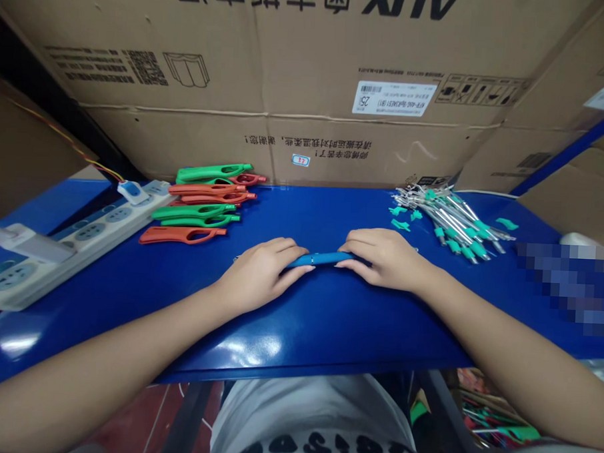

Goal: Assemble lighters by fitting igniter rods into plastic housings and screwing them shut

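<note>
Both my hands hold one slim blue plastic lighter handle between them, level just above the blue table. My left hand pinches its left end between thumb and fingers. The right end is gripped the same way by my right hand. Fingers cover both ends, so only the middle stretch shows. To the left lies a row of green and orange lighter handles, each with a loop-shaped opening. At the right rests a pile of thin metal lighter tubes with teal plastic parts and wires. Loose teal triggers lie beside it.
A white power strip with plugs runs along the table's left side. Behind the table stands a large cardboard box. A blurred-out object is at the far right. Below the right edge, a container holds colourful parts.
</note>
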`<state>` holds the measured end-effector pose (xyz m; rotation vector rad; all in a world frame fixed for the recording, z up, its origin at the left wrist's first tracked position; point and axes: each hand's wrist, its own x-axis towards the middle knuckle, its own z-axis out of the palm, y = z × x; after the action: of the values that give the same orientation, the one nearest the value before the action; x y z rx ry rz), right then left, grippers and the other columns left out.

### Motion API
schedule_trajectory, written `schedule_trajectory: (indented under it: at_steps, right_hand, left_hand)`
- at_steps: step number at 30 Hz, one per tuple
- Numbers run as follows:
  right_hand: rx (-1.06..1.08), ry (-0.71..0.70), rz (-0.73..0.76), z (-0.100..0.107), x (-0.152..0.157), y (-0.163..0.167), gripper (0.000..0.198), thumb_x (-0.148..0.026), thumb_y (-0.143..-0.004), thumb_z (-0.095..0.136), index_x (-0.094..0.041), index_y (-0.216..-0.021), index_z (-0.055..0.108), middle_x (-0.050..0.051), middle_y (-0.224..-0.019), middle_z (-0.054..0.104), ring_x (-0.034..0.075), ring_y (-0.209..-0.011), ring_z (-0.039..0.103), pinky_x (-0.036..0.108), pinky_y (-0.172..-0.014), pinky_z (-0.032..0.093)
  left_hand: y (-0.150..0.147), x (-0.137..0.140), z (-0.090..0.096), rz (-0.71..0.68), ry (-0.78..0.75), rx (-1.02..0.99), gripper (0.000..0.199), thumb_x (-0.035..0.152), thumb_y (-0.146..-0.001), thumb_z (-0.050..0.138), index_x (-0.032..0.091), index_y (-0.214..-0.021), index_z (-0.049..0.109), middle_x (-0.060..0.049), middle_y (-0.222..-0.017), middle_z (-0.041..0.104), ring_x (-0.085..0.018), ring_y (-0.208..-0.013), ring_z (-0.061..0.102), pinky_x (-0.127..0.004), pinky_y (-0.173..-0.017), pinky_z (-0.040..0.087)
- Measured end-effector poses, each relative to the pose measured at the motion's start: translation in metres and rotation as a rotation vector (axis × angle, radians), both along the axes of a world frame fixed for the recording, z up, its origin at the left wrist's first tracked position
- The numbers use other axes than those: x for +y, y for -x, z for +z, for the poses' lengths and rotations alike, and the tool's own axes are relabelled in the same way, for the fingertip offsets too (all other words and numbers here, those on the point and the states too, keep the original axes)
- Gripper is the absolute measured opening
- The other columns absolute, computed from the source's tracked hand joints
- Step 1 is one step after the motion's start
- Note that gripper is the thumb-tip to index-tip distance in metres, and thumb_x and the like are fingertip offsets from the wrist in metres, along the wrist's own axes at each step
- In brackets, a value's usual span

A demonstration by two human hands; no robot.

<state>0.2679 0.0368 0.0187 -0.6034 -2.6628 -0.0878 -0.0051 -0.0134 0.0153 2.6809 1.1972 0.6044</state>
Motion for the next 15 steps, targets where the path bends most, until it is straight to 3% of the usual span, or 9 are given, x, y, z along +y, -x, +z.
schedule_trajectory:
  at_steps: [4, 8, 13, 15]
  right_hand:
    - [0.0, 0.043, -0.02, 0.0012, -0.0003, 0.0019, 0.029, -0.042, -0.101, 0.053, -0.018, -0.099, 0.07, 0.006, -0.091, 0.071, 0.019, -0.08, 0.064, 0.029, -0.067, 0.041]
    - [-0.039, 0.192, -0.061, 0.0032, 0.0007, 0.0035, 0.029, -0.04, -0.102, 0.049, -0.017, -0.099, 0.066, 0.006, -0.09, 0.069, 0.019, -0.082, 0.062, 0.03, -0.074, 0.043]
    - [-0.123, 0.288, -0.131, 0.0031, 0.002, 0.0018, 0.038, -0.04, -0.105, 0.039, -0.017, -0.085, 0.061, 0.006, -0.08, 0.065, 0.02, -0.073, 0.059, 0.032, -0.069, 0.042]
    - [-0.082, 0.323, -0.111, 0.0029, 0.003, -0.0004, 0.036, -0.039, -0.105, 0.038, -0.017, -0.092, 0.063, 0.008, -0.088, 0.068, 0.02, -0.08, 0.062, 0.032, -0.072, 0.045]
  left_hand:
    - [-0.0013, -0.0018, 0.0016, -0.003, 0.038, -0.024, 0.029, 0.038, -0.103, 0.051, 0.016, -0.113, 0.068, -0.007, -0.105, 0.071, -0.023, -0.096, 0.067, -0.034, -0.085, 0.053]
    - [-0.0014, -0.0019, 0.0017, 0.022, 0.039, -0.046, 0.029, 0.041, -0.1, 0.056, 0.018, -0.113, 0.068, -0.006, -0.103, 0.071, -0.022, -0.093, 0.067, -0.033, -0.082, 0.053]
    - [0.0004, -0.0015, 0.0015, 0.024, -0.037, -0.042, 0.035, 0.039, -0.098, 0.06, 0.019, -0.127, 0.061, -0.007, -0.109, 0.069, -0.021, -0.093, 0.067, -0.032, -0.081, 0.054]
    - [0.0007, -0.0019, 0.0029, 0.019, -0.057, -0.007, 0.034, 0.041, -0.099, 0.057, 0.018, -0.123, 0.064, -0.007, -0.104, 0.069, -0.021, -0.091, 0.067, -0.032, -0.079, 0.053]
